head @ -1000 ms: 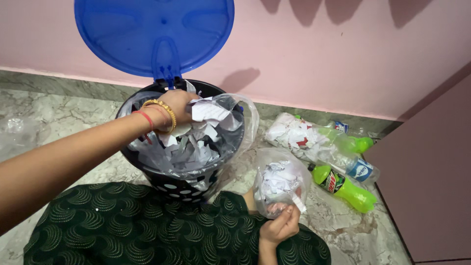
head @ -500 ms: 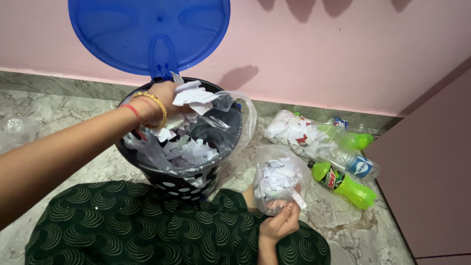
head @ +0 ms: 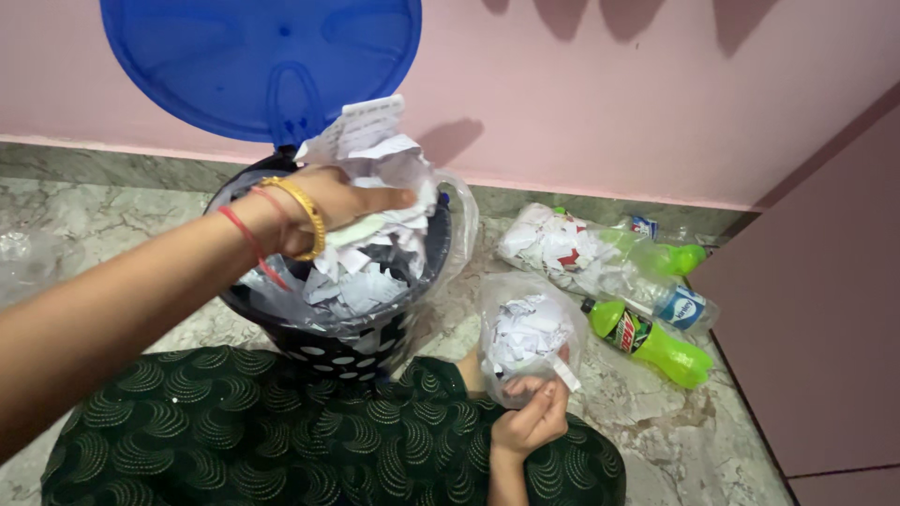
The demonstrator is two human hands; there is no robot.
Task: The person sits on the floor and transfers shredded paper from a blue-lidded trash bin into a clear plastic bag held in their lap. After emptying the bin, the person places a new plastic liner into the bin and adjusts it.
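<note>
Gripping a bunch of crumpled white paper scraps, your left hand is shut round it, fingers pointing right, held just above the rim of the black polka-dot plastic waste bin. Gold bangle and red thread band sit on that wrist. Bunch sticks up above the hand, top piece tilted, w/ the round blue bin lid standing open right behind it against the pink wall.

Bin is lined w/ a clear plastic liner and holds more torn white and grey paper, below the hand.

Your right hand is low, well apart from the left, fingers pinched shut on the bottom edge of a small clear plastic bag stuffed w/ white paper. That bag rests on the grey marble floor just right of the bin.

Further right on the floor: a second clear bag of paper scraps w/ red print, a green plastic bottle w/ black cap, a clear bottle w/ blue label, another green bottle behind them. Your green patterned fabric covers the lap at bottom, touching the bin base.
</note>
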